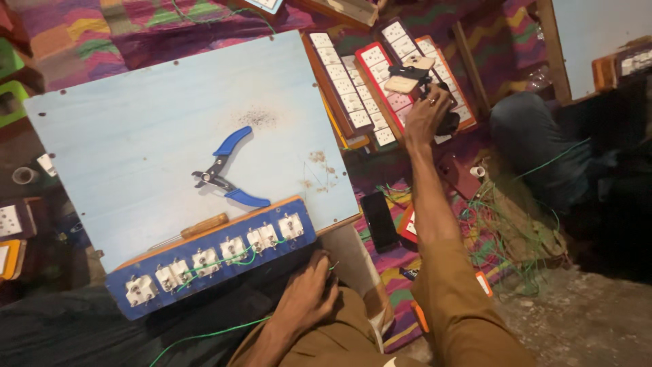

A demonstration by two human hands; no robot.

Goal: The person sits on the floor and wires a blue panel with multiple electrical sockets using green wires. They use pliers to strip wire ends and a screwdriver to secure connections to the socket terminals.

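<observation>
Head view: the right hand (426,117) is extended to the stacked switch boards (380,81), fingers closed around a dark tool (407,76) resting on them. The left hand (309,295) lies on the lap, fingers curled loosely beside the blue switch board (129,304) with green wiring (231,259). Blue-handled wire strippers (227,171) lie on the pale blue board (136,122).

The counter (136,129) is a painted board, matt pale blue, scuffed and speckled with dark grit near its far edge. On it lie pliers (227,170) with glossy blue plastic handles and dull dark metal jaws. Along the near edge, the blue panel (217,261) looks like smooth painted wood set with white plastic sockets (204,261) and thin green plastic-coated wire (224,259). A wooden handle (204,225) beside it looks smooth and varnished.
</observation>
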